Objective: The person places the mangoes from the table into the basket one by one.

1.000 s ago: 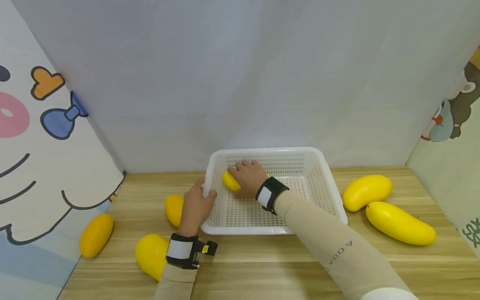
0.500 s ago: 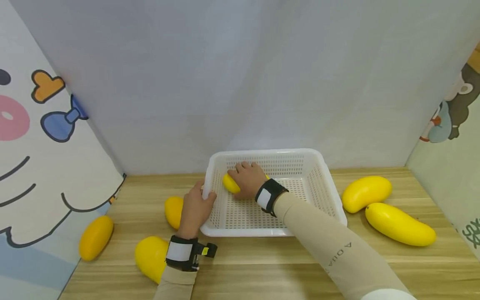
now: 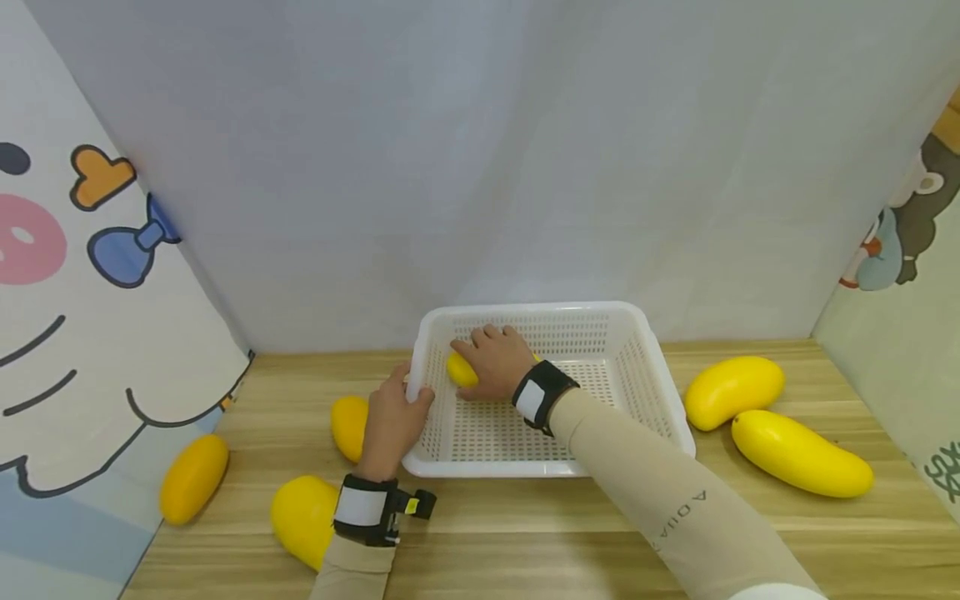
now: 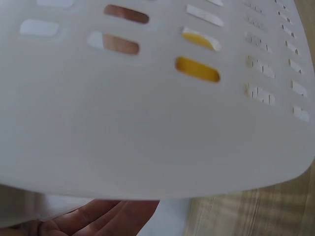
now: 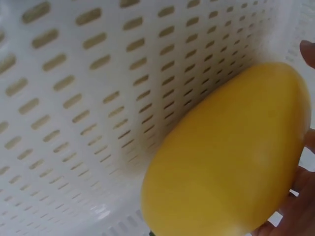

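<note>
A white perforated basket (image 3: 555, 469) stands on the table against the back wall. My left hand (image 3: 393, 423) grips its left rim, with the thumb over the inner side. In the left wrist view, the basket's outer wall (image 4: 128, 137) fills most of the picture and a few fingers show below its rim. Inside the basket, at the left, lies a yellow mango (image 3: 461, 369), smooth and plump in the right wrist view. My right hand (image 3: 495, 365) holds it from above, fingers spread over it, and covers most of it in the head view.
Two mangoes, one upper (image 3: 735, 392) and one lower (image 3: 802, 454), lie right of the basket. Three more are on the left: one at the far left (image 3: 193, 479), one beside my left hand (image 3: 348, 427), and one partly behind my left wrist (image 3: 303, 518).
The right hand's fingers and thumb have shifted slightly on the mango, spreading a little. The left hand keeps its grip on the rim. The head view has tilted slightly.
</note>
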### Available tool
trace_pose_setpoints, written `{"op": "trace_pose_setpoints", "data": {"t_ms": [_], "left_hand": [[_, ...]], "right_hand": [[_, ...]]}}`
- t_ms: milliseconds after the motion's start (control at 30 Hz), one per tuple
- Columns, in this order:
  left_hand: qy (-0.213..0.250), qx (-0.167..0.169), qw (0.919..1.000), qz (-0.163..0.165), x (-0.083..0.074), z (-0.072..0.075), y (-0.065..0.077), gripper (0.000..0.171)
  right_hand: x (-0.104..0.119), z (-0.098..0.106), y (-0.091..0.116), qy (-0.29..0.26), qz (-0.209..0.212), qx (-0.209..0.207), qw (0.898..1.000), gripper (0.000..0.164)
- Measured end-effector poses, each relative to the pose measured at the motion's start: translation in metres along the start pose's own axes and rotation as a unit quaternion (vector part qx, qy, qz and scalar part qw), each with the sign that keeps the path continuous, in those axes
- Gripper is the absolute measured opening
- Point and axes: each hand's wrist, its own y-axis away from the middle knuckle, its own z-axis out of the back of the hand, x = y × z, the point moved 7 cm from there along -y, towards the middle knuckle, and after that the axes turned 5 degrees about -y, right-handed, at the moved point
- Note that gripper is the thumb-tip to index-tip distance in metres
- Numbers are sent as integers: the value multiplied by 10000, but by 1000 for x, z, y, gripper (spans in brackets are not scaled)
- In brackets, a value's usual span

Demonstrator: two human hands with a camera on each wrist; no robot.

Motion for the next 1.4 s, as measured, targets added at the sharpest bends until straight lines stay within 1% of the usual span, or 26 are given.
{"op": "trace_pose_setpoints", "data": {"t_ms": [167,267,533,767,967,1067,1233,1400], "left_hand": [[5,-29,10000,4,0,1,0,51],[-8,-48,10000,-37,0,1,0,50],[4,15,10000,-71,-1,1,0,50],[-32,-22,9998,-176,-2,1,0,49],[18,-52,9998,-202,-3,2,1,49],[40,-69,9997,-226,-3,1,1,49],[12,-112,9996,-244,-4,1,1,47],[0,-116,9996,-247,-3,1,0,48]], "right_hand": [[-1,7,0,-97,-84,19,9999,73],[-2,9,0,-116,-57,-63,9999,71],[-2,23,2,-71,3,-523,9986,72],[2,39,8,-158,86,-864,9961,70],[10,53,19,-232,326,-1271,9911,68],[10,61,27,-284,400,-1542,9868,68],[8,72,41,-493,374,-2004,9778,66],[8,78,54,-703,396,-2274,9704,63]]}}
